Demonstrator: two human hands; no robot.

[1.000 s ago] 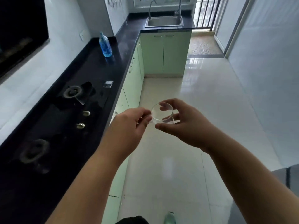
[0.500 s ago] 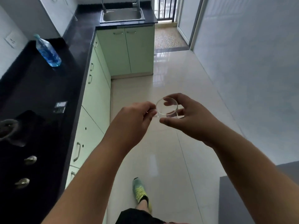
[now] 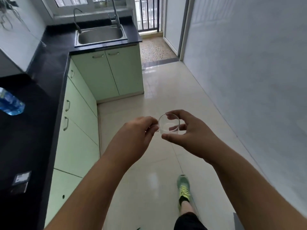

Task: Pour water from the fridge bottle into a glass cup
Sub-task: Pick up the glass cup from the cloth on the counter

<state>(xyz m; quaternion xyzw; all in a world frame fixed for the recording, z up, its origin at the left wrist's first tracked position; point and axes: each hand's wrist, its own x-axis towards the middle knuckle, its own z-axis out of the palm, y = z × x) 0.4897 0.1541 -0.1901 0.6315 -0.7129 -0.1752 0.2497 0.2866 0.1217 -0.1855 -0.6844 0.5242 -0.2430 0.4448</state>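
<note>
clear glass is all that fills the middle of the view: one small glass cup (image 3: 168,124), held out over the pale floor tiles (image 3: 154,103) with its mouth tipped toward the camera. the right hand (image 3: 187,133) grips it, thumb under the near side and fingers curled round the far side; the left hand (image 3: 138,135) pinches or steadies its left rim with bent fingertips, though exactly how they meet the glass cannot be told. the cup looks empty or nearly so, so by my reading no pouring is done yet. one blue water bottle (image 3: 10,103) stands on the black counter (image 3: 41,97) at the far left edge, well apart from the cup and untouched; whether it is the fridge bottle cannot be told. left to do: bring bottle and cup together, open it, pour. count: one cup, one bottle, two hands, one steel sink (image 3: 100,36) at the far end, one green shoe (image 3: 184,188) near.
</note>
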